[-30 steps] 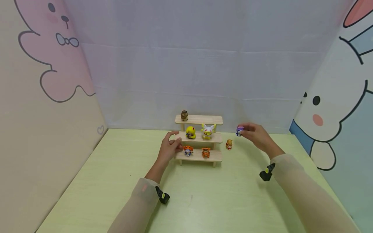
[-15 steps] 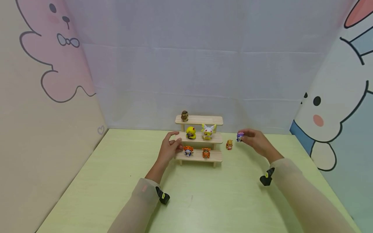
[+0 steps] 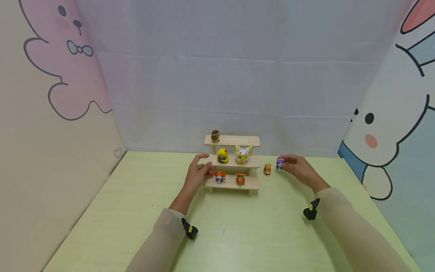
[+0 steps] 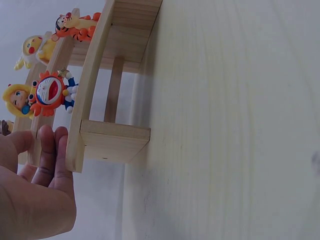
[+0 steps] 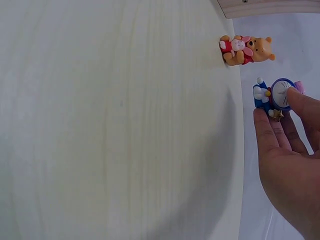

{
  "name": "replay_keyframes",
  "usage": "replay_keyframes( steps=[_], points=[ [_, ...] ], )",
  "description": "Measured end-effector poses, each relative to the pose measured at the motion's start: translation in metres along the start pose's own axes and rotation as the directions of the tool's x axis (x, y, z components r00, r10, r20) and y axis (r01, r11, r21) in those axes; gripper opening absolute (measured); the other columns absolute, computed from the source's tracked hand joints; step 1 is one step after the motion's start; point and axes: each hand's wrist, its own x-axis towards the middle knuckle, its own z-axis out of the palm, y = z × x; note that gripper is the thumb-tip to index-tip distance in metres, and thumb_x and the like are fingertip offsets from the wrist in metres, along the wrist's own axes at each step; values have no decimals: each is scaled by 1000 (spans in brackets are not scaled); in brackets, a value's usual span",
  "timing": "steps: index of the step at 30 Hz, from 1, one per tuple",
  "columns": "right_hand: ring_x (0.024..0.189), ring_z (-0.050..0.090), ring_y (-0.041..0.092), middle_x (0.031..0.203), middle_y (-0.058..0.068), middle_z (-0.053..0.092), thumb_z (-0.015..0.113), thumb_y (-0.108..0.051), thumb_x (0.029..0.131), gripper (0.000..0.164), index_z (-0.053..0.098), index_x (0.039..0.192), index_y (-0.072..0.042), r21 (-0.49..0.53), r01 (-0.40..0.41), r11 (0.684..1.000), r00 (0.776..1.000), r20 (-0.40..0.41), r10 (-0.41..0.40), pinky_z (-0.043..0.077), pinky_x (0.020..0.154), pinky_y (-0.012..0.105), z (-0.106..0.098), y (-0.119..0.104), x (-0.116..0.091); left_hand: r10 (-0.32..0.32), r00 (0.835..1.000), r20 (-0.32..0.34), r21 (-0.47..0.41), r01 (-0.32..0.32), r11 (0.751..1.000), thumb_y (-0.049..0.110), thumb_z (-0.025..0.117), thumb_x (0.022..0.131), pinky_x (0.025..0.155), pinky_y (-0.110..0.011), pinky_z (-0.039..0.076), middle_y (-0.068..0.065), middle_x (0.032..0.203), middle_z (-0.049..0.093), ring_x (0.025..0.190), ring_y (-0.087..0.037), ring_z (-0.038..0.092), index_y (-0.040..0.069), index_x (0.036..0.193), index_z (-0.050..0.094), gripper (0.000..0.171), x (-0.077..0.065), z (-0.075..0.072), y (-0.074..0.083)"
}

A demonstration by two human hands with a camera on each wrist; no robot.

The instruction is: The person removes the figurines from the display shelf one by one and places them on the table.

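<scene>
My left hand (image 3: 198, 173) grips the left end of a three-tier wooden display shelf (image 3: 252, 181), its thumb and fingers around the middle plank in the left wrist view. Between the fingertips of my right hand (image 3: 300, 170) is a small blue-and-white cat figurine (image 5: 266, 95) with a purple top, held upright. Whether its base touches the table cannot be told. Just left of it stands a Pooh bear figurine (image 5: 248, 50) on the table. An orange-hooded cat figurine (image 4: 51, 93) and a tiger figurine (image 4: 79, 26) occupy the bottom tier.
A yellow-haired figurine (image 3: 222, 155) and a white-and-yellow long-eared figurine (image 3: 242, 154) stand on the middle tier. At the top tier's left end sits a brown owl figurine (image 3: 215, 136). The pale wooden table (image 3: 112, 204) meets cloth-covered walls at the back and sides.
My right hand has lowered the purple-topped cat figurine and brought it nearer, beside the Pooh bear figurine. The left hand has stayed on the shelf.
</scene>
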Motion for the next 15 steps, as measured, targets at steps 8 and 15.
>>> replay_keyframes(
  steps=[8, 15],
  points=[
    [110, 60, 3, 146, 25, 49, 59, -7, 106, 44, 47, 144, 10, 5, 21, 1000, 1000, 15, -21, 53, 99, 22, 2, 9, 2, 15, 1000, -25, 21, -14, 1000, 15, 63, 105, 86, -51, 61, -11, 79, 68, 77, -25, 70, 14, 142, 57, 38, 1, 2, -1],
    [109, 59, 2, 142, 21, 52, 59, -6, 105, 43, 48, 143, 10, -11, -3, 1000, 1000, 4, 3, 53, 96, 19, 3, 13, 1, 8, 1000, -18, 16, -7, 1000, 15, 62, 105, 80, -40, 63, -8, 77, 67, 74, -19, 69, 14, 142, 56, 38, 2, 1, -2]
  ],
)
